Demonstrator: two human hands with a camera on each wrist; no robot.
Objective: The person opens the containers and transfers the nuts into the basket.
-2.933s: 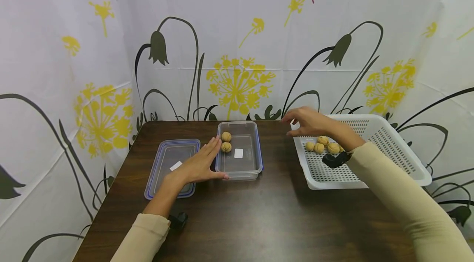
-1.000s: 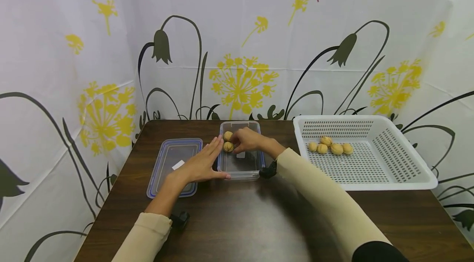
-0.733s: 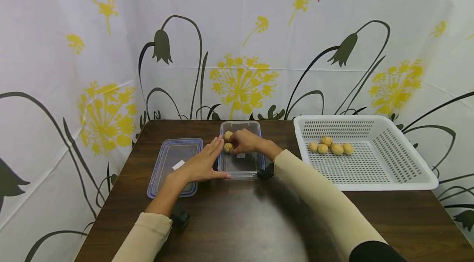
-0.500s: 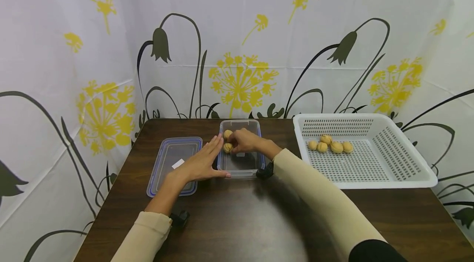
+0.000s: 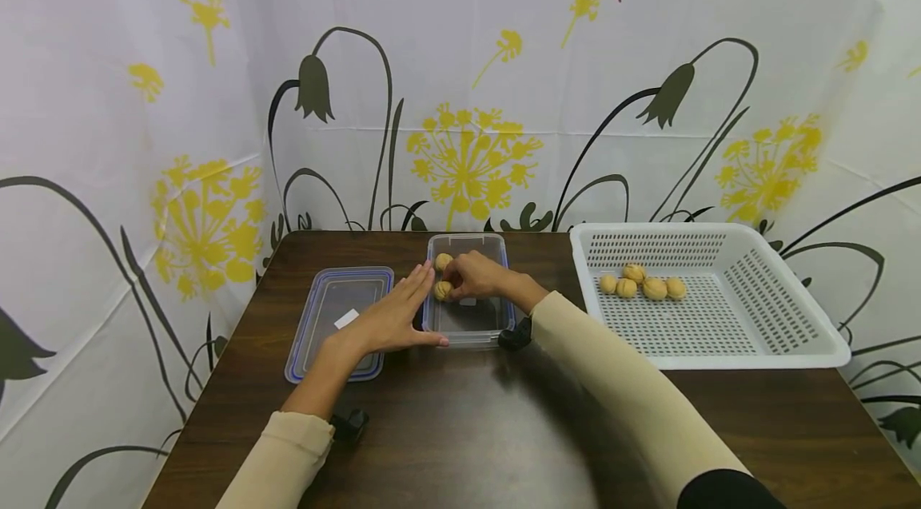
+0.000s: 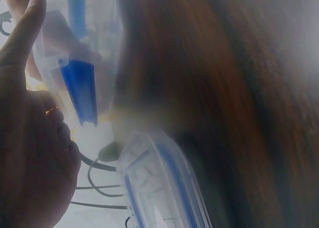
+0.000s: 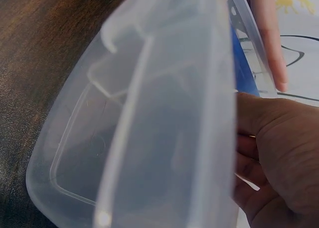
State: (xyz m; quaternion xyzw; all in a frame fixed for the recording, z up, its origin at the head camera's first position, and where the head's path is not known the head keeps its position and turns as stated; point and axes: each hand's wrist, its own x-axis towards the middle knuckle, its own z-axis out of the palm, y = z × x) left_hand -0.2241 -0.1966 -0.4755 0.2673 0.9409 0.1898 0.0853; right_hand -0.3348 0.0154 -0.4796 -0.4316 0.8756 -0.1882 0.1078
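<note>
My left hand point(image 5: 388, 324) lies with straight fingers along the left side of a clear plastic food container point(image 5: 460, 336), its thumb at the near corner. Reaching into that container, my right hand point(image 5: 480, 273) has its fingers curled and pinches the nearer walnut point(image 5: 442, 290) from the right side. A second walnut point(image 5: 443, 261) sits just behind it by the left wall. The right wrist view shows the container's clear wall point(image 7: 164, 138) in front of my fingers, hiding the walnuts. In the left wrist view a blue clip point(image 6: 82, 91) hangs on the container's side.
A clear lid with a blue seal point(image 5: 327, 317) lies on the table left of the container. To the right stands a white perforated basket point(image 5: 719, 333) holding several walnuts point(image 5: 654, 289). The dark wooden table point(image 5: 460, 429) meets a flower-printed curtain point(image 5: 460, 53) at the back.
My right hand has moved left from the basket into the container. Most recently its fingers and the nearer walnut have shifted only slightly. My left hand has stayed at the container's side.
</note>
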